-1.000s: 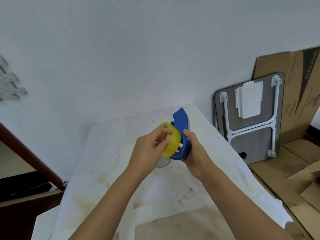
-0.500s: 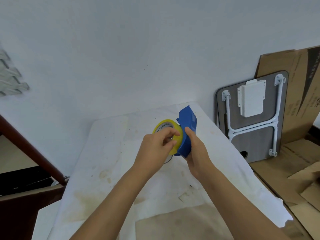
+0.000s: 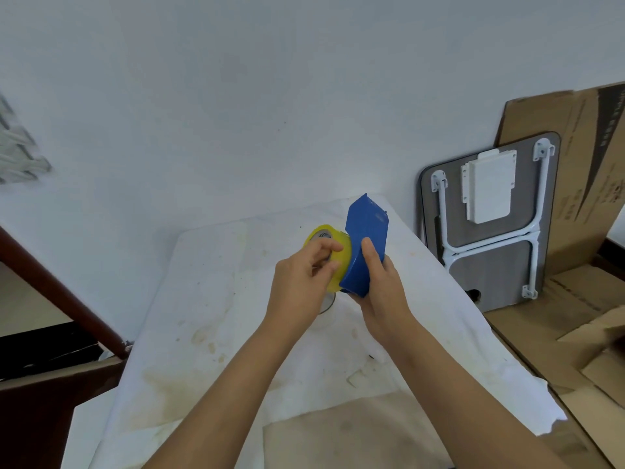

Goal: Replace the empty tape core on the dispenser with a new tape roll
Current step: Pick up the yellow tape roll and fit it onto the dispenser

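A: Hands first. What does each one hold?

B: The right hand [image 3: 380, 292] is closed around the lower part of the blue dispenser [image 3: 365, 242], with the thumb pressed flat on its side. The left hand [image 3: 301, 282] is on the yellow tape roll [image 3: 338, 255], and its fingers [image 3: 324, 247] lie curled over the face and the rim of the roll.

A: Where is the roll in relation to the dispenser?

B: It sits against the left side of the dispenser and touches it. Whether it is fully seated on the hub, I cannot tell, because the fingers cover the centre.

A: And where is all of this?

B: Both are held up in the air above a table with a stained white cloth [image 3: 209, 299]. Below the left hand, something round and clear [image 3: 328, 304] lies on the cloth, mostly hidden.

A: Anything at the side?

B: A folded small table [image 3: 487, 225] leans on the wall at the right, with flat cardboard [image 3: 581, 170] behind it.
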Available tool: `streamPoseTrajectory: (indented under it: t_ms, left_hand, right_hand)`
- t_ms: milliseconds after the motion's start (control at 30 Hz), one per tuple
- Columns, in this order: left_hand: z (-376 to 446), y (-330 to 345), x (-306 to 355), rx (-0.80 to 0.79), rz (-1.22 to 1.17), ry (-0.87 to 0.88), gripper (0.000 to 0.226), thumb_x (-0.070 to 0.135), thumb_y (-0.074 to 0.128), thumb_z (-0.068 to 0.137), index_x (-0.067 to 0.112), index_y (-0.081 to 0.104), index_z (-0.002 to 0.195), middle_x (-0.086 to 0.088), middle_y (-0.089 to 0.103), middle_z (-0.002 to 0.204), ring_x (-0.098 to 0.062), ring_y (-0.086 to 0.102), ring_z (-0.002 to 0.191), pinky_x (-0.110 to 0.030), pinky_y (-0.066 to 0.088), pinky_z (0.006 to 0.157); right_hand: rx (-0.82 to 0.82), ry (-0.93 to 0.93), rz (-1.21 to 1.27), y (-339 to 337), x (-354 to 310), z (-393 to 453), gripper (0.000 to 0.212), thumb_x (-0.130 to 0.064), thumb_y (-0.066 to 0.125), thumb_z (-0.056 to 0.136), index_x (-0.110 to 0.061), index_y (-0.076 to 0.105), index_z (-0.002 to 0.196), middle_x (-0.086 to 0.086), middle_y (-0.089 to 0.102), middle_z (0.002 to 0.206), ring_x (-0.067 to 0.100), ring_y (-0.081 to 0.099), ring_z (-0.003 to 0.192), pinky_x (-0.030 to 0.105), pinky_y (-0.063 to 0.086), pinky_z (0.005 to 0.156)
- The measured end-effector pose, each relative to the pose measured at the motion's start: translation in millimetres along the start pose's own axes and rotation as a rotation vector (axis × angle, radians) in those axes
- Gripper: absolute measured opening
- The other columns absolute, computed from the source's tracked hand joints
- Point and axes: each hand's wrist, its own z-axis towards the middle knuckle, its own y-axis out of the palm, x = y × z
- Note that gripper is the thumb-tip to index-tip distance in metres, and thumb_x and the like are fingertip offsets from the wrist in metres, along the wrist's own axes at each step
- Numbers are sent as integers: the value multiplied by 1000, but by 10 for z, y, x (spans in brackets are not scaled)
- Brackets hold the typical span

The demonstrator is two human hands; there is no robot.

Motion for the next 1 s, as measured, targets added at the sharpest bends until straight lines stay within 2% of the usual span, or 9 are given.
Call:
streamPoseTrajectory:
  t_ms: [167,333,433,533,700,800,867,933,1000]
  left_hand:
    - [17,-9,-25,54,-209,-158,18,17,66,89,32,68,99,3,74,110,-2,66,100,-29,55,86]
    - [40,-3,-48,-11,-225,-169,19,19,65,90,37,67,97,4,75,109,-13,69,101,-33,57,85]
    - [62,-54,-71,-24,-217,-167,18,21,66,89,38,67,95,5,75,106,-13,70,99,-40,57,90]
    - [89,-121,-77,6,-88,-95,12,21,67,89,30,69,95,11,75,99,-5,69,94,-35,58,88]
    - [146,-185,-83,7,-69,-80,7,22,65,89,26,70,87,7,75,93,-14,70,92,-41,57,88]
    - [166,-210,-113,34,-41,-72,7,22,65,90,26,69,86,9,73,91,-11,68,93,-38,57,87]
    - [179,-230,-131,35,-23,-65,6,22,65,90,25,69,87,10,73,91,-5,67,91,-29,56,83]
    - [184,-254,-143,10,14,-51,8,19,66,90,25,69,86,12,72,90,3,64,87,-14,50,74]
    - [169,-276,-166,-26,39,-47,8,16,66,90,23,69,85,12,73,91,7,63,86,-3,45,67]
  right_hand:
    - [32,-54,-93,54,-44,-22,37,-42,54,96,-21,57,126,8,67,120,23,65,99,34,56,72]
    - [-42,-106,-134,112,-102,-49,15,-36,53,98,-31,63,108,-2,71,109,19,66,102,40,57,89]
    - [-65,-115,-130,120,-135,-58,21,-33,54,98,-27,65,115,-1,72,112,20,67,105,40,56,91]
    - [-81,-121,-99,109,-131,-58,28,-31,56,97,-24,63,122,-1,73,116,22,66,111,41,55,95]
    - [-165,-91,-75,77,-100,-41,45,-28,57,96,-21,49,140,2,66,130,24,62,119,41,53,99]
    - [-280,-40,-117,-8,-166,-17,55,-16,61,93,-31,42,143,-1,66,131,23,62,121,43,50,100]
    - [-352,32,-117,-49,-235,-5,63,-15,64,91,-40,38,143,-2,65,132,24,62,121,46,50,99]
    - [-373,119,-118,-49,-336,5,51,-39,61,92,-44,44,140,-1,61,137,27,62,122,51,51,97]
    - [-380,222,-157,-50,-446,31,46,-67,45,90,-48,55,130,4,62,136,30,63,121,57,48,100]
